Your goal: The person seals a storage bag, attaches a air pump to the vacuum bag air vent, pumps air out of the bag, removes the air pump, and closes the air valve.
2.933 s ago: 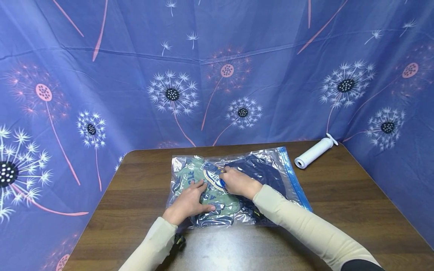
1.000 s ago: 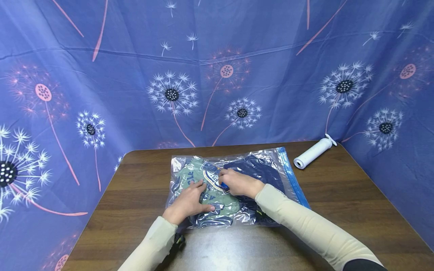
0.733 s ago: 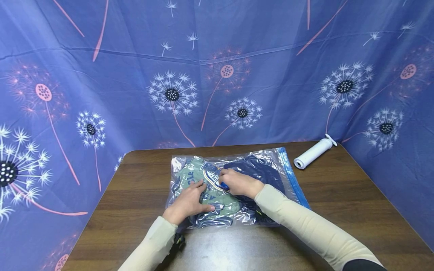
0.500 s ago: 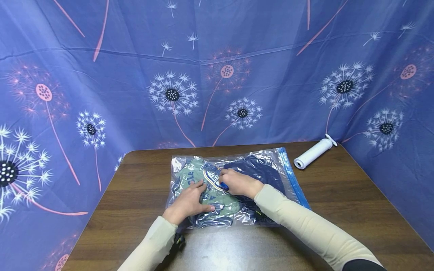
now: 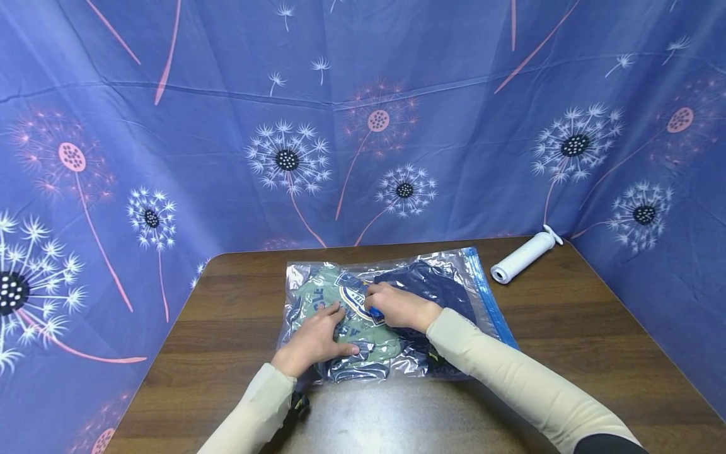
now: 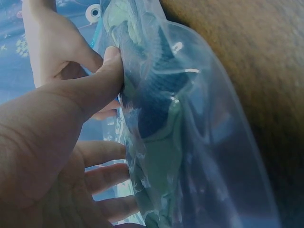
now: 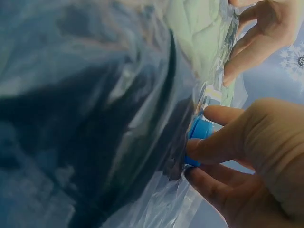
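A clear vacuum storage bag (image 5: 413, 367) lies flat on the table, holding a green printed garment (image 5: 315, 295) on the left and a dark navy one (image 5: 433, 280) on the right. My left hand (image 5: 314, 337) rests on the bag over the green garment, its fingers and thumb spread. Near the bag's middle, my right hand (image 5: 401, 307) grips a round blue valve cap (image 7: 200, 129) between thumb and fingers. In the head view the fingers cover most of that cap. The left wrist view shows the left thumb (image 6: 97, 85) touching the plastic.
Along the bag's right edge runs a blue zip strip (image 5: 492, 299). A white hand pump (image 5: 524, 256) lies at the back right of the wooden table (image 5: 238, 302). Behind stands a blue dandelion-patterned curtain (image 5: 215, 157). A small black object (image 5: 299, 403) is beneath the left wrist.
Since the earliest frame, my right hand's fingers have shifted slightly at the blue valve cap. Over the last second hardly anything has moved. My left hand has stayed in place.
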`<state>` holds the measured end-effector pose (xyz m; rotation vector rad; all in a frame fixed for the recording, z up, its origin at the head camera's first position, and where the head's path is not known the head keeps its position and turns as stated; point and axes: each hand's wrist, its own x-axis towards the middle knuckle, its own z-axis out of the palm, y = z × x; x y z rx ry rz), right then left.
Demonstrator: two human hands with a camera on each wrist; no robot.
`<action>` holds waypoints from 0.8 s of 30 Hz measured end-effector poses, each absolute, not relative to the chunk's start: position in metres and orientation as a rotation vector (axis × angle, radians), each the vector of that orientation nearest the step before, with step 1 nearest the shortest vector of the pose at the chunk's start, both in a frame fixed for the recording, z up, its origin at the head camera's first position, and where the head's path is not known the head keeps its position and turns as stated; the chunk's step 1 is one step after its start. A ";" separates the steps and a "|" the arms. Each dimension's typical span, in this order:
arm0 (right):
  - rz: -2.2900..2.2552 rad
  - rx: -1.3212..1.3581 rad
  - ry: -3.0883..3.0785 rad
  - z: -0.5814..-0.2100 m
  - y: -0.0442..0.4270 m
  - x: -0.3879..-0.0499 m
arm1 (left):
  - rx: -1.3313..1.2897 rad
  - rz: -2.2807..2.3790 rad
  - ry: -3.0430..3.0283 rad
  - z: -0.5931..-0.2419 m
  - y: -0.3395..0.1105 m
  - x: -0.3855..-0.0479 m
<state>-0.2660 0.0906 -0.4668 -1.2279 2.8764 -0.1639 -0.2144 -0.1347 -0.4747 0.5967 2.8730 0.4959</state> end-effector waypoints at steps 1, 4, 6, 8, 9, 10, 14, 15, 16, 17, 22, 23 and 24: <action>-0.176 -1.220 2.869 -0.467 0.091 -0.266 | 0.595 0.495 2.873 -0.475 -0.135 -0.214; -0.176 -1.204 2.859 -0.466 0.091 -0.265 | 0.595 0.496 2.874 -0.475 -0.135 -0.214; -0.172 -1.194 2.866 -0.466 0.090 -0.265 | 0.596 0.495 2.875 -0.475 -0.135 -0.214; -0.163 -1.186 2.877 -0.465 0.090 -0.264 | 0.599 0.492 2.878 -0.475 -0.135 -0.214; -0.157 -1.182 2.882 -0.465 0.089 -0.263 | 0.601 0.492 2.880 -0.475 -0.135 -0.215; -0.150 -1.180 2.889 -0.465 0.089 -0.263 | 0.604 0.489 2.881 -0.475 -0.135 -0.215; -0.104 -1.178 2.924 -0.466 0.087 -0.262 | 0.609 0.493 2.885 -0.476 -0.135 -0.216; -0.095 -1.177 2.934 -0.466 0.087 -0.262 | 0.610 0.497 2.885 -0.476 -0.135 -0.216; -0.085 -1.174 2.943 -0.467 0.087 -0.262 | 0.609 0.499 2.885 -0.476 -0.135 -0.216; -0.075 -1.172 2.952 -0.467 0.086 -0.262 | 0.610 0.502 2.886 -0.476 -0.135 -0.216; -0.089 -1.143 2.963 -0.465 0.086 -0.262 | 0.615 0.504 2.890 -0.476 -0.135 -0.216; -0.101 -1.148 2.957 -0.465 0.086 -0.262 | 0.614 0.503 2.890 -0.476 -0.135 -0.215; -0.125 -1.154 2.947 -0.465 0.086 -0.262 | 0.613 0.503 2.890 -0.476 -0.135 -0.215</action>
